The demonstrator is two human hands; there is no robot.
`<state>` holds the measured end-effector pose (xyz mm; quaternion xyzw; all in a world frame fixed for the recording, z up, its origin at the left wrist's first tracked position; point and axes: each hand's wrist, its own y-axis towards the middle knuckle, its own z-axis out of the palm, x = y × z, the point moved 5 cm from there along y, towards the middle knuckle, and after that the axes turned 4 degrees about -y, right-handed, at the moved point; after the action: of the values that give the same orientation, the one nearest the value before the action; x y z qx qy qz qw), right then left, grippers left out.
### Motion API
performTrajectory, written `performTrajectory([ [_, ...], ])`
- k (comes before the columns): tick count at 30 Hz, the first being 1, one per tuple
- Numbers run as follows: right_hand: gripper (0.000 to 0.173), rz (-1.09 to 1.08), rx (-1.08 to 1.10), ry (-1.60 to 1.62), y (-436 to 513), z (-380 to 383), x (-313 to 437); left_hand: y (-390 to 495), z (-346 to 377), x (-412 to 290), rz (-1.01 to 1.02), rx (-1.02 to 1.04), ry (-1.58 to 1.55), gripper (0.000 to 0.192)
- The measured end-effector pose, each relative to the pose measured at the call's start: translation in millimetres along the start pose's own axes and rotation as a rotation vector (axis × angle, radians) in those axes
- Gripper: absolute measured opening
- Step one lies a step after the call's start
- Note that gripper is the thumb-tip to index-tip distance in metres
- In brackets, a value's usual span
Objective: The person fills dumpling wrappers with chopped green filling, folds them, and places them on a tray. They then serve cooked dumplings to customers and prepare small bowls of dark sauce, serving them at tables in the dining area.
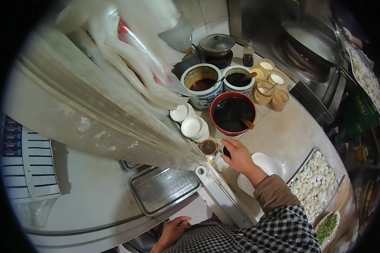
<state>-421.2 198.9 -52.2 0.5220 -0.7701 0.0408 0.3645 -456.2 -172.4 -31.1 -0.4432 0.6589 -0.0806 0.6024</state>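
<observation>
My right hand (239, 156) reaches over the counter, fingers and thumb spread around a small dish of dark liquid (226, 153). The hand covers most of that dish, and whether it grips the rim cannot be seen. Just left of it are a small cup of brown sauce (208, 147) and crumpled white tissue (221, 163). A white bowl (267, 164) lies partly under my right wrist. Low in front of my checked apron, my left hand (175, 229) has loosely curled fingers; nothing shows in it, though its palm is hidden.
Beyond the right hand stand a red bowl of dark liquid (232, 114), stacked white saucers (196, 128), blue-and-white pots (205, 98) and seasoning jars (263, 92). Dumplings fill a tray (316, 180) at right, near chopped greens (326, 229). Plastic bags (139, 60) hang over a partition (114, 136). A wok (313, 41) steams behind.
</observation>
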Motion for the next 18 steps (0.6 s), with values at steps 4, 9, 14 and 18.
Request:
performTrajectory([
  [4, 0.046, -0.022, 0.022, -0.038, 47, 11, 31, 1, 7, -7, -0.013, 0.018, 0.025, 0.025],
  [9, 0.023, 0.037, 0.165, -0.230, 94, 42, 39, -7, 6, -16, -0.085, 0.029, 0.058, 0.025],
  [14, 0.014, 0.117, 0.014, 0.066, 103, 55, 34, -12, -7, -15, -0.094, -0.060, 0.086, 0.026],
  [18, 0.023, 0.674, 0.229, 1.318, 91, 71, 17, -7, -6, -14, -0.070, -0.016, 0.096, 0.026],
])
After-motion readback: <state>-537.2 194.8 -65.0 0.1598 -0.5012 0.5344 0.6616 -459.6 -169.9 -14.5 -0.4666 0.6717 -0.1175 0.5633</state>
